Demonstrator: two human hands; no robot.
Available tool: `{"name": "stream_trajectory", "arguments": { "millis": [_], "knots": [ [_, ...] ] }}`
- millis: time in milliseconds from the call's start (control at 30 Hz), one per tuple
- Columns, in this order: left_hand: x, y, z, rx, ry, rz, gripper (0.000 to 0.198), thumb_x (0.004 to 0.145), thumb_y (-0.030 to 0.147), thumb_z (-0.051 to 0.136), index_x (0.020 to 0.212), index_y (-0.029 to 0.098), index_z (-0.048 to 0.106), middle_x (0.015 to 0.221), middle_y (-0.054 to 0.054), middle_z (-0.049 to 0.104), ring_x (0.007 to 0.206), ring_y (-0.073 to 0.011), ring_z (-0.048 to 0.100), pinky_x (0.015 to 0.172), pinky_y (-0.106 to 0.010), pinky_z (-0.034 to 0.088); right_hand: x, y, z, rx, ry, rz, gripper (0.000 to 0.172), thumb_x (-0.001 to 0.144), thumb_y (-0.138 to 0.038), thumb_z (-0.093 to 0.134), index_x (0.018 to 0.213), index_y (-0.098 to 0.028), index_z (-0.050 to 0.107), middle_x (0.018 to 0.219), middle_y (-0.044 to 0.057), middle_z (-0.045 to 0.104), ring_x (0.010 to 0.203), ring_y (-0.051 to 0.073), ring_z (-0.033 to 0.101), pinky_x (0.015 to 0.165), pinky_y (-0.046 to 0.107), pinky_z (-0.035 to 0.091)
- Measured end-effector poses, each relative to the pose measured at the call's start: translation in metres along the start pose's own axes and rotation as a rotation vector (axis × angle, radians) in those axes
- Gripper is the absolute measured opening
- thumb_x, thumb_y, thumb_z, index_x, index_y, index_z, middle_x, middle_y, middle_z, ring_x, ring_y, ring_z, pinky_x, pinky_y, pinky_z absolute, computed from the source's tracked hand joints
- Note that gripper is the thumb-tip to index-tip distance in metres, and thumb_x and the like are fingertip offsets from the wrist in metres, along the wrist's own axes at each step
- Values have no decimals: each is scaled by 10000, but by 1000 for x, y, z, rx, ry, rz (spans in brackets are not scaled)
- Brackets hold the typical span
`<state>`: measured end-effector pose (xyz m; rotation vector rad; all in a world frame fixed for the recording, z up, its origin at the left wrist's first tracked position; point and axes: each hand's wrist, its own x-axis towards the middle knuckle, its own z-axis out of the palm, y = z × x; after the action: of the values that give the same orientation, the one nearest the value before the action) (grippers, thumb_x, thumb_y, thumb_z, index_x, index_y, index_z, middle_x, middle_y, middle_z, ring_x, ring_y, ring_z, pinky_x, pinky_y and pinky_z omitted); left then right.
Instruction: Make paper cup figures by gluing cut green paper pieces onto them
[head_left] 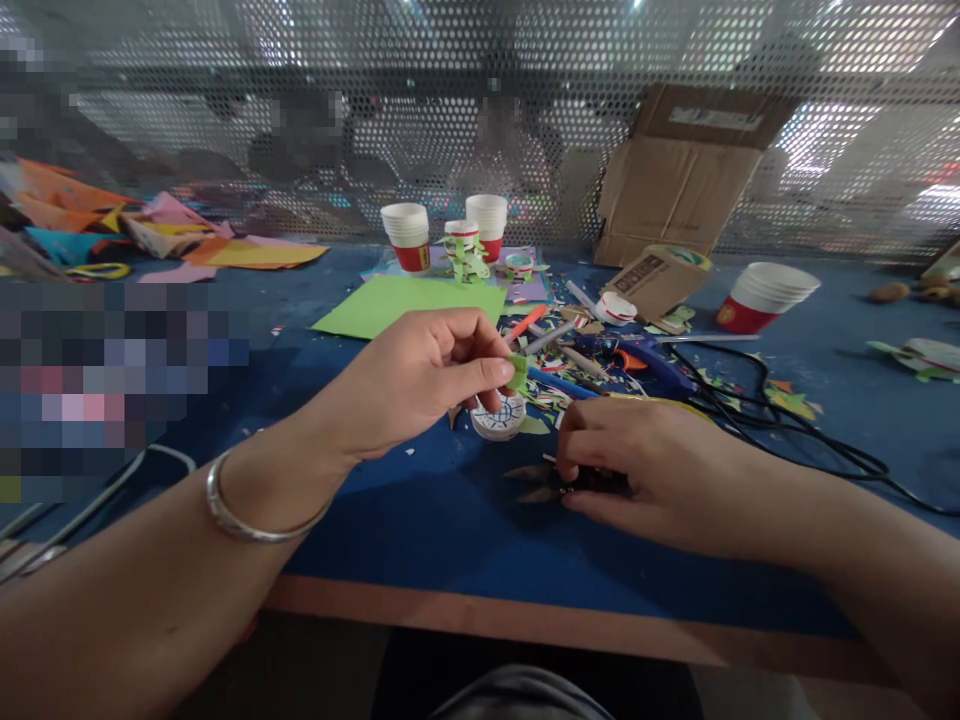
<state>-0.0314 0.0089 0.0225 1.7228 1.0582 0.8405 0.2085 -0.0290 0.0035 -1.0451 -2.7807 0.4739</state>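
Note:
My left hand (431, 385) is closed, pinching a small piece of green paper (519, 374) between thumb and fingers. Just below it on the blue table sits a round white cup bottom (498, 420) with blue lines drawn on it. My right hand (660, 465) is low over the table, fingers curled round the handles of a pair of scissors (531, 484). The blades point left and are spread apart; the handles are mostly hidden by the hand. A clear gap separates the blades from the green paper.
Behind my hands lie a green sheet (409, 305), a blue glue gun (660, 370) with a black cord (817, 450), markers and paper scraps. Stacked paper cups (766, 298), small paper turtles (466, 250) and a cardboard box (675, 185) stand farther back. Coloured paper (255, 252) lies left.

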Motion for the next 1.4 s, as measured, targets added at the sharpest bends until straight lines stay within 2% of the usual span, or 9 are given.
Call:
{"name": "stream_trajectory", "arguments": {
  "millis": [267, 500, 600, 733, 900, 1100, 1200, 1300, 1400],
  "knots": [
    [4, -10, 3, -241, 34, 23, 86, 856, 161, 711, 804, 158, 642, 683, 36, 656, 593, -57, 611, 549, -162, 463, 1, -2, -4, 64, 39, -20, 102, 904, -164, 606, 868, -173, 702, 906, 68, 667, 842, 187, 609, 756, 311, 482],
    [2, -12, 8, -322, 78, -16, 98, 883, 199, 699, 871, 192, 602, 695, 56, 628, 610, -70, 635, 543, -176, 466, 3, -2, -8, 344, 59, 132, 113, 870, -166, 633, 771, -220, 621, 798, -22, 702, 721, 132, 623, 659, 261, 465],
    [2, -14, 9, -296, 98, 20, 91, 912, 223, 679, 894, 200, 593, 690, 49, 623, 623, -82, 644, 531, -183, 463, 5, -3, -6, 287, 43, 149, 78, 911, -242, 647, 836, -219, 648, 836, -7, 713, 747, 152, 634, 679, 282, 465],
    [3, -16, 8, -252, 137, 84, 85, 917, 215, 675, 887, 197, 598, 709, 42, 615, 635, -80, 642, 533, -183, 466, 6, -8, -1, 98, 6, 162, 224, 896, -425, 719, 898, -208, 664, 872, 28, 708, 742, 190, 621, 643, 306, 427],
    [3, -17, 8, -248, 127, 106, 82, 911, 212, 676, 872, 198, 606, 689, 40, 616, 616, -89, 633, 511, -195, 457, 3, -13, 5, 73, -24, 171, 103, 841, -248, 692, 934, -207, 680, 909, 35, 706, 764, 187, 623, 665, 300, 431],
    [2, -15, 13, -297, 157, 71, 76, 896, 190, 676, 864, 190, 607, 659, 33, 618, 603, -85, 618, 523, -192, 441, 5, -13, 5, 261, 18, 198, 244, 799, -88, 628, 1015, -200, 607, 807, -28, 662, 652, 121, 590, 602, 253, 426],
    [3, -13, 15, -339, 180, 36, 78, 891, 180, 668, 857, 192, 598, 682, 33, 607, 611, -88, 628, 507, -193, 427, 6, -11, 3, 320, 95, 204, 178, 825, -85, 625, 956, -205, 628, 814, -35, 663, 658, 102, 592, 620, 237, 445],
    [2, -11, 18, -403, 213, -15, 92, 886, 172, 659, 854, 194, 576, 757, 35, 604, 613, -82, 640, 488, -194, 412, 6, -8, 1, 327, 254, 229, 62, 872, -159, 642, 857, -216, 623, 753, -43, 634, 631, 100, 566, 585, 237, 427],
    [0, -9, 24, -497, 187, -109, 90, 905, 178, 639, 876, 197, 555, 785, 41, 598, 611, -78, 651, 493, -187, 404, 8, -5, 2, 359, 382, 297, 81, 916, -259, 636, 861, -222, 590, 688, -53, 594, 581, 103, 538, 546, 246, 410]
  ]
}}
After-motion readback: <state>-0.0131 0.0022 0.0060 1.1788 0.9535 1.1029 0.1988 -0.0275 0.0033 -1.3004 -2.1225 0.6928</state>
